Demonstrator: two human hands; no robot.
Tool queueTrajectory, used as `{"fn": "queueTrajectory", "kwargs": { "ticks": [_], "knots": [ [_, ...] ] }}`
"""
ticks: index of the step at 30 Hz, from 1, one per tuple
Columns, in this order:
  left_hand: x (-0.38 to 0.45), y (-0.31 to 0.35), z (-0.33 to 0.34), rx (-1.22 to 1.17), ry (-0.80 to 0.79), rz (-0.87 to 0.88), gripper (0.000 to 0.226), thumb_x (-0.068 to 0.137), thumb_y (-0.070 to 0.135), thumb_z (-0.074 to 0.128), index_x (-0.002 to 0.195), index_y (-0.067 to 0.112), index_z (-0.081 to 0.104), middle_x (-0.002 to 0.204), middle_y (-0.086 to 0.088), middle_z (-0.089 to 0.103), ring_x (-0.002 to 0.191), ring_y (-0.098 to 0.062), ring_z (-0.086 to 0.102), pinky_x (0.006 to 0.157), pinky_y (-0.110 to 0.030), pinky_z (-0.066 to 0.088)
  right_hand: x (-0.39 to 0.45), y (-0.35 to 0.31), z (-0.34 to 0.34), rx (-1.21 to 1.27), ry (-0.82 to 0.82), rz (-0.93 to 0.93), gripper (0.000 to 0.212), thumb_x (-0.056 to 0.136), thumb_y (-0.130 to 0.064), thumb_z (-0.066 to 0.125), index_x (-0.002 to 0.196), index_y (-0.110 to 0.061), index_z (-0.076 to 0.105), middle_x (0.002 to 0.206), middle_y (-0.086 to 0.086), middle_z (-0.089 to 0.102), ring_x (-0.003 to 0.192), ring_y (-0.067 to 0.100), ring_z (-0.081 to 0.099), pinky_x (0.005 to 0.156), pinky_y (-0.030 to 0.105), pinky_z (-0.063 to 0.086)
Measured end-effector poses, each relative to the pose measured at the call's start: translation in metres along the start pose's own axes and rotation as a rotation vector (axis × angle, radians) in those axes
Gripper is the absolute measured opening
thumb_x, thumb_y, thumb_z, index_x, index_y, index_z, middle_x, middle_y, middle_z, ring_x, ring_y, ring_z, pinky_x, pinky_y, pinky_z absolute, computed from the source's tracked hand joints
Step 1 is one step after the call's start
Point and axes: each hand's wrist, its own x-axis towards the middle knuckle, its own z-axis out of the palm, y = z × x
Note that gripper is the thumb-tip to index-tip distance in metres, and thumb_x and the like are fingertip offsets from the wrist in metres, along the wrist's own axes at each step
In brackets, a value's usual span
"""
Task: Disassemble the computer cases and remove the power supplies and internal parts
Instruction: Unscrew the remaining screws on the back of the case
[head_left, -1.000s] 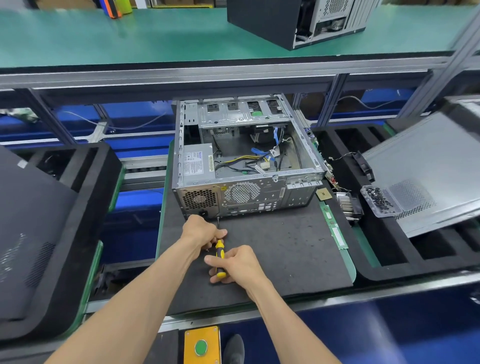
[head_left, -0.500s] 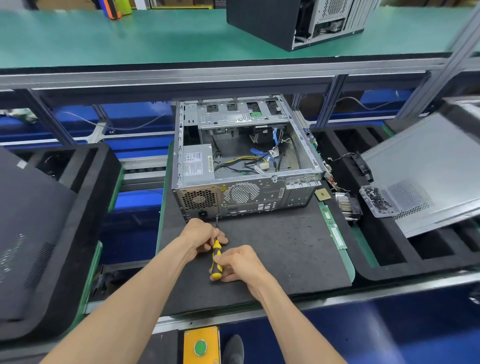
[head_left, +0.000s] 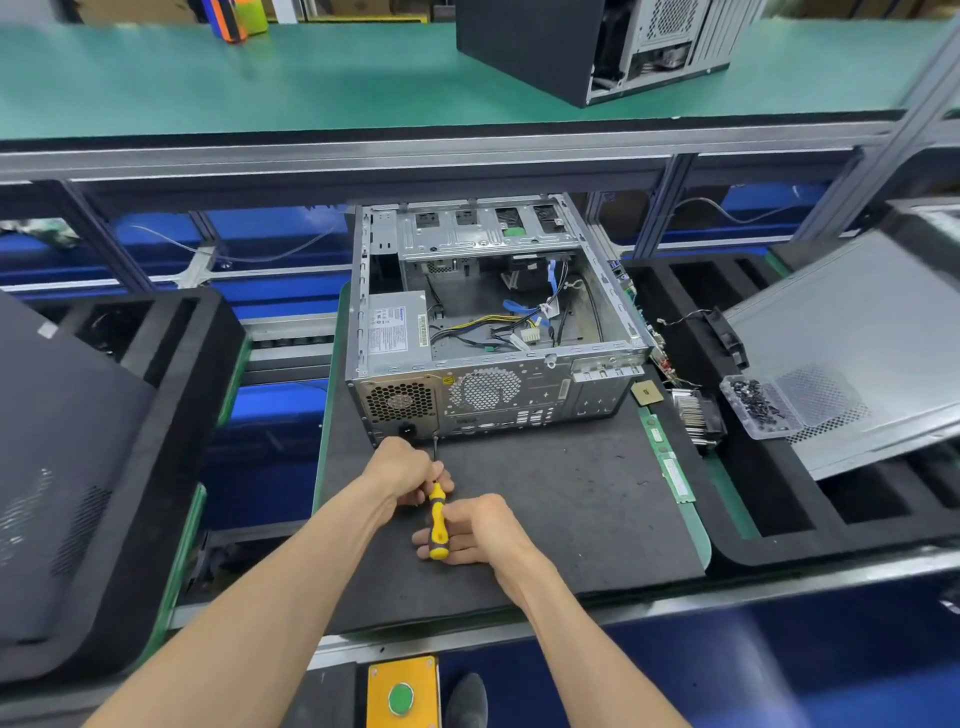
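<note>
a person works a yellow-and-black screwdriver (head_left: 437, 519) at the back of an open computer case (head_left: 493, 332) lying on its side on a dark foam mat (head_left: 545, 519). the right hand (head_left: 480, 530) wraps its curled fingers around the handle from the right, while the left hand (head_left: 405, 470) pinches the tool higher up, where the handle meets the thin shaft. the shaft runs up from that pinch and its tip meets the lower edge of the case's rear panel, just right of the power socket; whether it sits in a screw cannot be told. directly beyond the left hand, inside the case's near left corner, sits the power supply (head_left: 397, 332), its label facing up and its vent grille on the rear panel. yellow, black and blue cables (head_left: 514, 322) lie loose on the case floor, up and to the right of the grip. well to the right of the hands, a clear tray of dark screws (head_left: 756, 405) rests on a grey side panel (head_left: 857, 338) propped across a black foam tray (head_left: 753, 525). a second case (head_left: 587, 47) stands on the green shelf beyond.
</note>
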Motion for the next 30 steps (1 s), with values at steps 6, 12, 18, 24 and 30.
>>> {"fn": "queueTrajectory", "kwargs": {
  "ticks": [6, 12, 18, 24, 30],
  "knots": [
    [0.000, 0.001, -0.002, -0.083, -0.020, -0.013, 0.016, 0.090, -0.008, 0.054, 0.087, -0.010, 0.069, 0.078, -0.020, 0.075, 0.040, -0.010, 0.055, 0.038, -0.017, 0.037, -0.006, 0.003, -0.007, -0.029, 0.024, -0.100, 0.016, 0.091, -0.013, 0.067, 0.095, 0.001, 0.070, 0.080, 0.020, 0.073, 0.071, 0.028, 0.073, 0.068, 0.035, 0.061],
    [0.007, -0.004, -0.004, -0.138, 0.206, 0.006, 0.013, 0.074, -0.004, 0.065, 0.067, -0.001, 0.074, 0.070, -0.014, 0.075, 0.047, -0.012, 0.055, 0.044, -0.020, 0.047, -0.011, 0.000, -0.014, 0.062, 0.025, -0.061, 0.014, 0.092, -0.003, 0.066, 0.094, 0.010, 0.065, 0.079, 0.025, 0.065, 0.066, 0.032, 0.066, 0.075, 0.050, 0.062],
    [0.014, -0.002, 0.000, -0.186, 0.351, 0.065, 0.014, 0.077, 0.013, 0.079, 0.066, 0.005, 0.075, 0.060, -0.006, 0.072, 0.040, -0.010, 0.057, 0.054, -0.024, 0.055, -0.013, -0.003, -0.016, 0.112, 0.026, -0.044, 0.009, 0.093, 0.002, 0.061, 0.088, 0.008, 0.064, 0.073, 0.021, 0.062, 0.070, 0.030, 0.066, 0.081, 0.055, 0.060],
    [0.021, 0.001, 0.000, -0.258, 0.302, 0.002, 0.012, 0.073, 0.008, 0.084, 0.071, -0.001, 0.076, 0.066, -0.011, 0.074, 0.046, -0.014, 0.056, 0.050, -0.024, 0.050, -0.016, -0.006, -0.014, 0.094, 0.031, -0.035, 0.008, 0.091, 0.005, 0.059, 0.085, 0.006, 0.065, 0.068, 0.017, 0.061, 0.067, 0.028, 0.063, 0.079, 0.054, 0.061],
    [0.013, -0.009, -0.009, -0.274, 0.419, 0.066, 0.010, 0.080, 0.008, 0.076, 0.070, 0.009, 0.076, 0.067, -0.006, 0.075, 0.053, -0.014, 0.064, 0.073, -0.030, 0.061, -0.015, -0.002, -0.015, 0.175, 0.127, -0.073, 0.011, 0.086, 0.002, 0.055, 0.077, 0.005, 0.061, 0.061, 0.017, 0.054, 0.050, 0.022, 0.055, 0.065, 0.048, 0.060]
  ]
}}
